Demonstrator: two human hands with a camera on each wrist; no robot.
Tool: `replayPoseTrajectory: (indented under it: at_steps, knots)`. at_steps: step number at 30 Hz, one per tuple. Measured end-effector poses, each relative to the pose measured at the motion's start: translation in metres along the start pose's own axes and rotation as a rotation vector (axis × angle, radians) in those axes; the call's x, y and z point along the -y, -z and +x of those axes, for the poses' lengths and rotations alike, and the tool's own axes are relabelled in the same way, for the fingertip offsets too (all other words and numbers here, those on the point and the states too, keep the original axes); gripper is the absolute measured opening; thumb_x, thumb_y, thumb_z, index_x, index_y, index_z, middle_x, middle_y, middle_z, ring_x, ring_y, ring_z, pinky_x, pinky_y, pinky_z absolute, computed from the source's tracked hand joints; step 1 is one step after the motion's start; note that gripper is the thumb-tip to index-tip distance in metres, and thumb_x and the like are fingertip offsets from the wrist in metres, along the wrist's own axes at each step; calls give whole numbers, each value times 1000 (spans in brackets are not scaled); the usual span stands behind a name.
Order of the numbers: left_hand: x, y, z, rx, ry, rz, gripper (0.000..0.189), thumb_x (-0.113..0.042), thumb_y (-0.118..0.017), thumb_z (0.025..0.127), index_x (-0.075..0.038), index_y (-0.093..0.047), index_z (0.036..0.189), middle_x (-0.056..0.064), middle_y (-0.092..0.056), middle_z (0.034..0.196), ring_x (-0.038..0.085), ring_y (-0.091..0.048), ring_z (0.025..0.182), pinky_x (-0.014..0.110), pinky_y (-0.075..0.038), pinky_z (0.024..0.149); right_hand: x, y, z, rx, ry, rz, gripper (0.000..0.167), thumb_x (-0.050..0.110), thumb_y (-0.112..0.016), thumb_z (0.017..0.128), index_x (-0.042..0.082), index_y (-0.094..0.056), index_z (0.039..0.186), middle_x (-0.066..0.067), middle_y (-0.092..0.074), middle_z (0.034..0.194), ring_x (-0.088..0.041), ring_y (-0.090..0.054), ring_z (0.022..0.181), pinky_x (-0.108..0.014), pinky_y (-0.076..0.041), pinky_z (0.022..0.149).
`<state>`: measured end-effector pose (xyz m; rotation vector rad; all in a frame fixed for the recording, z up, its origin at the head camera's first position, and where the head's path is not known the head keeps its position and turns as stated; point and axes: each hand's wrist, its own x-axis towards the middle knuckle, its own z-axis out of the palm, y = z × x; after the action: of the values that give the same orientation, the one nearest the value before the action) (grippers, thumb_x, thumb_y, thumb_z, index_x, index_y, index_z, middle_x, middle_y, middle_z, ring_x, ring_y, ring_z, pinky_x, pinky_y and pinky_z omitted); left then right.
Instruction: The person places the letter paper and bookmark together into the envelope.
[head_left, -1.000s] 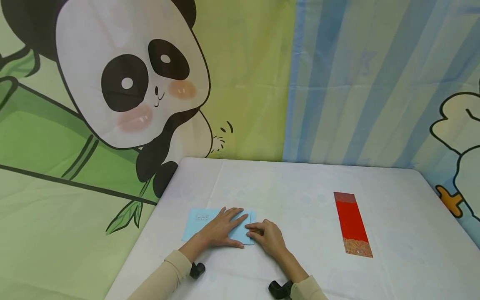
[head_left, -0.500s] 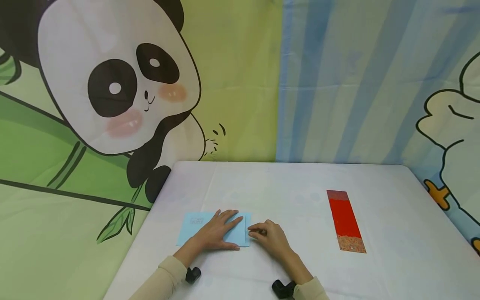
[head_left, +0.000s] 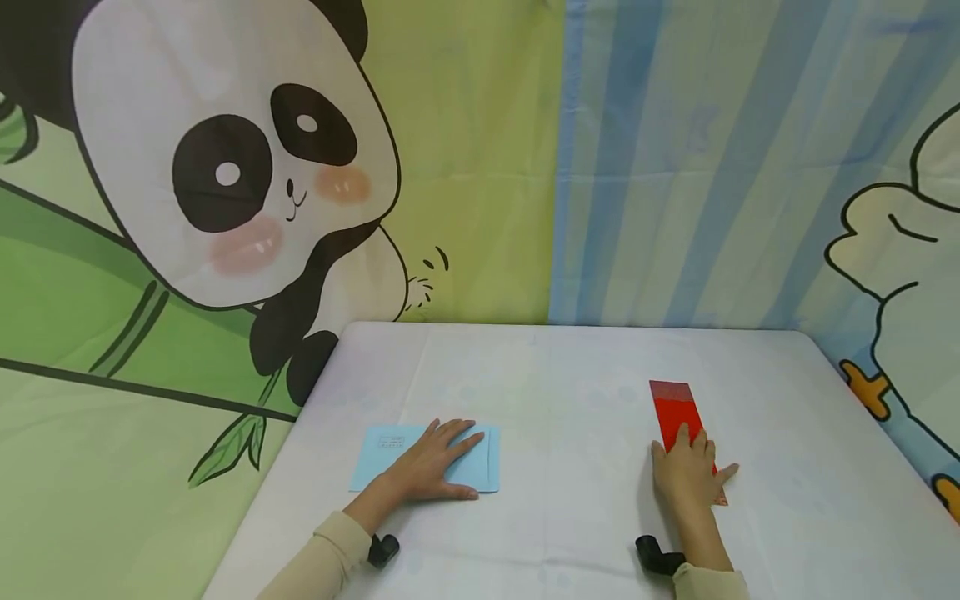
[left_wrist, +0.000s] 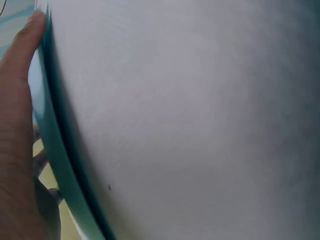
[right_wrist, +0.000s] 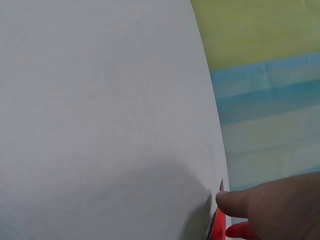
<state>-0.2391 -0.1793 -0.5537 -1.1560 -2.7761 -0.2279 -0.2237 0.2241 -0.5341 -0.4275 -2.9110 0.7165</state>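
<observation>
A light blue envelope [head_left: 375, 468] lies on the white table at the left, with small print near its upper left corner and a flap line at its right end. My left hand [head_left: 433, 468] rests spread on it. In the left wrist view, the hand [left_wrist: 17, 115] lies along the envelope's edge [left_wrist: 62, 145]. To the right, my right hand [head_left: 688, 477] covers the lower half of a red paper strip [head_left: 672, 410], fingers spread, thumb out to one side. The right wrist view shows fingertips right at the strip's edge [right_wrist: 218, 229]; its lower end is mostly hidden.
The white table [head_left: 555, 400] stretches between the two hands. Behind it hangs a printed curtain [head_left: 480, 167] with a panda and blue stripes. A black wrist camera [head_left: 384, 550] sits at the left wrist, another black camera [head_left: 658, 557] at the right.
My right hand has left the envelope's right end and moved right, onto the red strip. The left hand stays on the envelope. The head view has shifted slightly.
</observation>
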Motion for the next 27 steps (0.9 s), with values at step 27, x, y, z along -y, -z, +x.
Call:
replayPoseTrajectory:
  at_steps: [27]
  knots:
    - [-5,-3,8,57,47,-13,95,-78,-43,74,-21,-24,148,10,-22,150,26,-21,136,52,-16,108,-11,-6,-9,58,399,21,50,11,-59,88,-3,-44,134,-32,-37,135,-53,-27,124,-75,-11,92]
